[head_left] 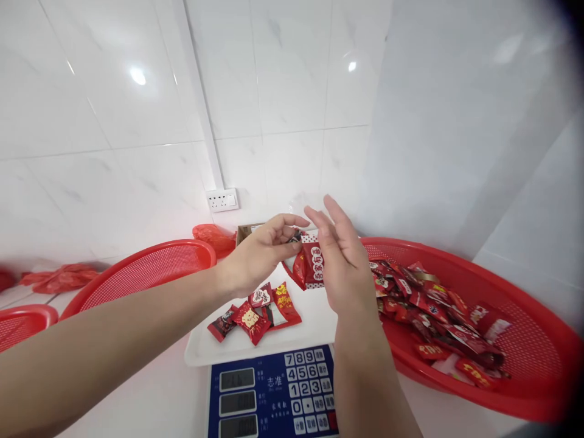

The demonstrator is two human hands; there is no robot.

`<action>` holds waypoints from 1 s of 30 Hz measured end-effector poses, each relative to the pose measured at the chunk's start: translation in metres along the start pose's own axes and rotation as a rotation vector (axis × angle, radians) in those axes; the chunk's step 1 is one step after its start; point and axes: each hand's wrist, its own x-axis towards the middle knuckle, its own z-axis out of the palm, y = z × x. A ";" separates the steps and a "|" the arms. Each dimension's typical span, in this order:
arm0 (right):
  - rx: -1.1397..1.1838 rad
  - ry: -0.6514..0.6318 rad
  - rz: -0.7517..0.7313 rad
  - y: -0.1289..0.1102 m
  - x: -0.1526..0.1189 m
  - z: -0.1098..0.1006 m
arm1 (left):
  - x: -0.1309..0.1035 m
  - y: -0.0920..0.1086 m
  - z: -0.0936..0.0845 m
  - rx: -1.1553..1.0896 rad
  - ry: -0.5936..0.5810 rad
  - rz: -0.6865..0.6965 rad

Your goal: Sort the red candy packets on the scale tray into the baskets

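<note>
While four packets (250,322) lie on the tray (314,322) at seven o'clock, the left hand (260,249) pinches another packet (311,261) beside the right hand (347,261) (grip unclear), a heap (433,310) remaining in the basket (541,392) at four o'clock.

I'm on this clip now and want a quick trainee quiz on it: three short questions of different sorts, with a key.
1. Which is nearer the heap of packets in the red basket: the left hand or the right hand?
2. True or false: the scale's blue panel has two displays.
3. Fill in the blank: the dotted packet is between the hands, above the white ____.

Key:
1. The right hand.
2. False; it has three displays.
3. Tray.
</note>
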 end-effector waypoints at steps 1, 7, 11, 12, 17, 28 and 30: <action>0.013 0.017 0.001 0.001 0.000 0.002 | -0.001 0.002 0.001 -0.001 -0.017 0.012; 0.005 0.059 -0.033 0.000 -0.004 0.007 | -0.008 0.009 -0.001 0.250 -0.125 0.054; 0.005 0.054 -0.028 0.000 -0.005 0.009 | -0.012 0.011 0.000 0.507 -0.108 0.151; 0.006 0.060 -0.035 0.000 -0.006 0.010 | -0.012 0.011 0.000 0.534 -0.109 0.167; 0.067 0.155 -0.103 0.004 -0.004 0.015 | -0.011 0.011 -0.001 0.412 -0.153 0.091; 0.194 0.608 -0.049 0.001 0.010 -0.008 | -0.012 -0.003 -0.036 0.301 0.064 -0.147; 0.230 0.638 -0.062 -0.005 0.009 -0.009 | -0.011 -0.023 -0.056 0.503 0.046 -0.230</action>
